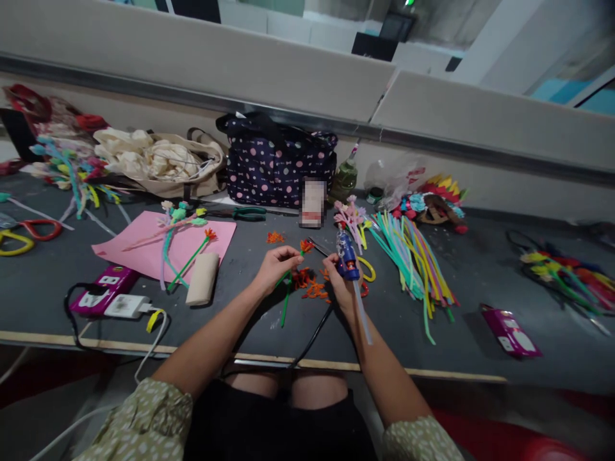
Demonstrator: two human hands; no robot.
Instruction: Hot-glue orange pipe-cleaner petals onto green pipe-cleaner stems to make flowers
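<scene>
My left hand (278, 266) pinches a small flower (306, 246) with an orange-red head and a green fuzzy stem. In my right hand (339, 282) is a blue hot glue gun (346, 255), its nozzle end pointing away from me. A translucent glue stick (362, 314) juts from its back over my wrist. Beneath and between the hands lie loose orange pipe-cleaner bits (314, 289), with another small pile (275, 237) farther off. Scissors with a yellow handle (369, 269) lie partly hidden behind the glue gun.
On pink paper (144, 237) rest finished-looking flowers and a beige roll (202, 279). Pipe cleaners (413, 256) fan out at right. A polka-dot bag (278, 163), green bottle (344, 176) and pliers (247, 214) are behind. Purple power strips (108, 288) and a black cord (314, 336) lie nearer.
</scene>
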